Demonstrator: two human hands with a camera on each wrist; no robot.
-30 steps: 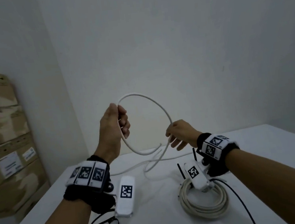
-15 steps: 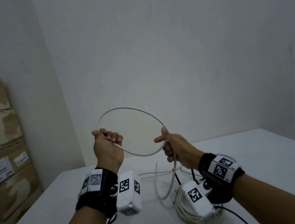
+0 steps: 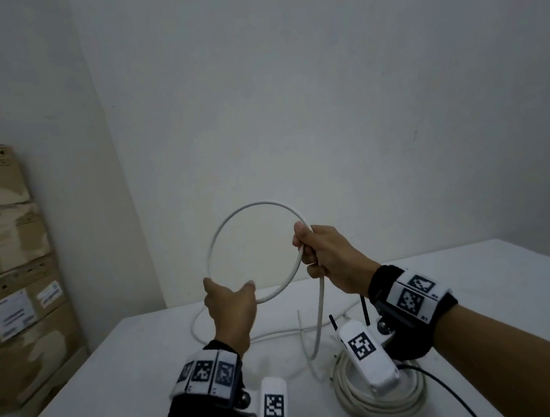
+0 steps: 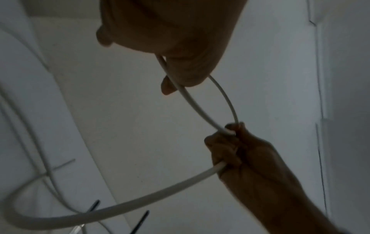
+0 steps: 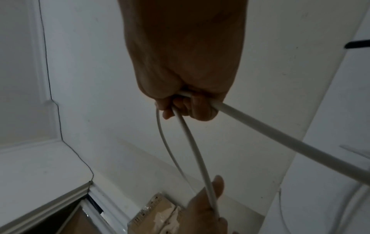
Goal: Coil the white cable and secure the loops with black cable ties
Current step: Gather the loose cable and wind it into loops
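One loop of the white cable [image 3: 233, 217] is held upright above the desk [image 3: 515, 283]; its crossing is clenched in the right hand [image 3: 327, 257] at 3 o'clock; the left hand [image 3: 231, 304] pinches it at 7 o'clock; slack trails below toward 6 o'clock, likelier fed by the left.

smooth white cable [image 3: 233, 217], matt cardboard boxes [image 3: 2, 260]

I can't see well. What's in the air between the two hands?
Only the white cable, curved into a loop from the left hand to the right hand; the head view shows it.
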